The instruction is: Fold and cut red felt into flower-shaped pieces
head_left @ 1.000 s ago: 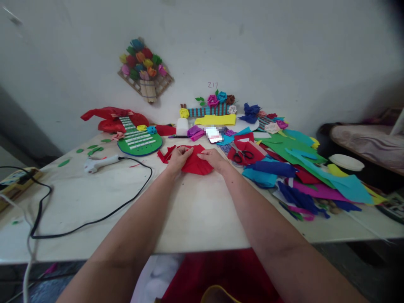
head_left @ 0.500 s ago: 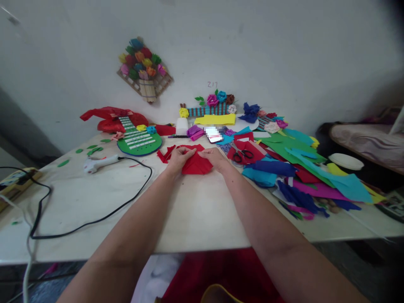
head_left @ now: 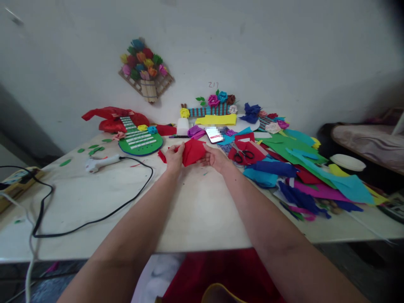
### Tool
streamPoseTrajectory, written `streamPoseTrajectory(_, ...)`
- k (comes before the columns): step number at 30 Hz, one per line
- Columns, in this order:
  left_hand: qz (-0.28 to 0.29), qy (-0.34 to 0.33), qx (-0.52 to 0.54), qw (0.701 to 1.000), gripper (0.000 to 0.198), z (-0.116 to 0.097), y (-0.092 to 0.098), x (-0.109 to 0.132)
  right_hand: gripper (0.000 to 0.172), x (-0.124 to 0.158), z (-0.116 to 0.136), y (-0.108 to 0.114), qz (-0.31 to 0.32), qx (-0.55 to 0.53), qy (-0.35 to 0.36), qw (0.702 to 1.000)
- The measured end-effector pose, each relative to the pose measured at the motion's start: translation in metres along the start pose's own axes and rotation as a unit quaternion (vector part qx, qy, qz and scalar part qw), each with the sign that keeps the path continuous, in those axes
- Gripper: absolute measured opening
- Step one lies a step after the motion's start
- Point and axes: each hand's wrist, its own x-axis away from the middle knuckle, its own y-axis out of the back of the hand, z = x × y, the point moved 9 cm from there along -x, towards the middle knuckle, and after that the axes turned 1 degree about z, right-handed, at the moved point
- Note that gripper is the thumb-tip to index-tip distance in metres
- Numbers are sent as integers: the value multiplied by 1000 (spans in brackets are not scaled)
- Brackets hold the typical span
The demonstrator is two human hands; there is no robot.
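A creased red sheet (head_left: 193, 151) is held up a little over the table. My left hand (head_left: 174, 159) pinches its left edge between thumb and fingers. At its right edge is my right hand (head_left: 216, 158), thumb near the upper corner and fingers partly curled beneath; whether it grips the sheet is unclear. More red scraps (head_left: 162, 156) lie just left of my left hand. Beyond the sheet lies a lit phone (head_left: 214, 134). Black-handled scissors (head_left: 243, 156) rest on red pieces to the right of my right hand.
A white glue gun (head_left: 102, 163) with a black cord lies at left. Behind it sits a green guitar-shaped craft (head_left: 140, 143). Coloured sheets (head_left: 303, 168) pile up on the right. The table's front edge (head_left: 202, 251) runs near my body.
The red sheet has been lifted and turned, and looks smaller from this side. My right hand has opened somewhat and turned, its fingers now beneath the right edge. My left hand has shifted slightly left.
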Motion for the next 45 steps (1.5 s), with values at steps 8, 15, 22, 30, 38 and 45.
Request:
streamPoseTrajectory(8,-22,16,73,997,35,1,-2,5,8,-5,-5,-9,-70,26,20,997)
streamPoseTrajectory(15,92,84,69,990,36,-4,-18,15,8,-4,1,5,-91,90,31,991)
streamPoseTrajectory(22,204,84,-9,975,30,2,-19,10,14,-6,-4,4,-9,169,12,986)
streamPoseTrajectory(30,209,92,-16,974,32,5,-18,10,9,-8,7,16,-79,172,53,980)
streamPoseTrajectory(38,257,138,-39,956,38,16,-23,18,7,-10,3,23,-66,163,52,983)
streamPoseTrajectory(45,270,140,-57,951,38,18,-26,21,4,-6,-6,29,-78,151,17,985)
